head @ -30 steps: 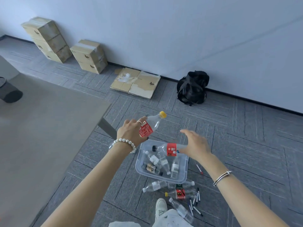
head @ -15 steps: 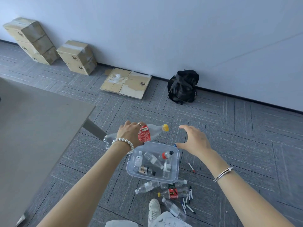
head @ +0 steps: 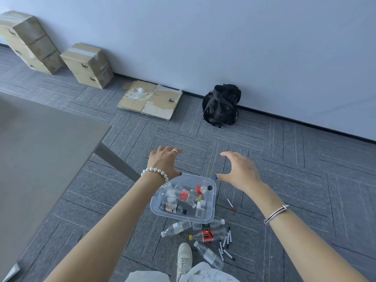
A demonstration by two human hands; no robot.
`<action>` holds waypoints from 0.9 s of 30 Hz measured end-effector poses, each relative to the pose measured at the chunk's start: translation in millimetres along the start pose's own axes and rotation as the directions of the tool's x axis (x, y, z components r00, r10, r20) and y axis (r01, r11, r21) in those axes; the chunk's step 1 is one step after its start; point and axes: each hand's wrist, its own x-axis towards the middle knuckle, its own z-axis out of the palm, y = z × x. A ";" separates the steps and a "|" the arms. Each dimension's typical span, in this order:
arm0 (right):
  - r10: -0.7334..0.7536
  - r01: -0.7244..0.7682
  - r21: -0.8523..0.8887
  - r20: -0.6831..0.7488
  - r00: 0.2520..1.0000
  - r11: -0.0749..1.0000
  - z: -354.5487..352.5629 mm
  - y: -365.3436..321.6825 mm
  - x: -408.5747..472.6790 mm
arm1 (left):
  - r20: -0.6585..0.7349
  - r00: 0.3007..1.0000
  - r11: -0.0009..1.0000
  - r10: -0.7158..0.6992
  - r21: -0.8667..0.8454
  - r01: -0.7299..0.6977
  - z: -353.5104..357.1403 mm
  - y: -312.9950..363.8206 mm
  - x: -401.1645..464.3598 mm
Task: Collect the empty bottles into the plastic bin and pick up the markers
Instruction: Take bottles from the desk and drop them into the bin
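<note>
Both hands, left hand point(head: 162, 161) and right hand point(head: 240, 171), hover with spread, empty grip above the plastic bin point(head: 212, 212); loose bottles point(head: 177, 227) and markers point(head: 226, 244) by the shoe point(head: 184, 255) could get stepped on.

The carpet point(head: 284, 159) is grey, its tiles ruled with pale stripes that run crosswise from one tile to the next. The wall point(head: 223, 37) is plain bluish white above a black skirting strip. The table point(head: 40, 149) is a flat grey-brown. The boxes point(head: 87, 65) and the flattened cardboard point(head: 150, 99) are tan, and the backpack point(head: 221, 104) is black. The bin point(head: 211, 200) is clear plastic; the bottles point(head: 184, 195) in it are clear with red labels. On the floor, one bottle point(head: 206, 236) carries a red label and a yellow cap. The markers point(head: 227, 241) are white with dark caps; a lone marker point(head: 231, 204) has a red tip. The shoe point(head: 184, 255) is off-white.
</note>
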 end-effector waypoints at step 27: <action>-0.601 0.612 -0.040 0.149 0.785 0.790 71.6 -323.8 -35.1 | -0.243 0.830 0.865 -0.501 -0.164 0.475 -49.1 -240.6 -258.2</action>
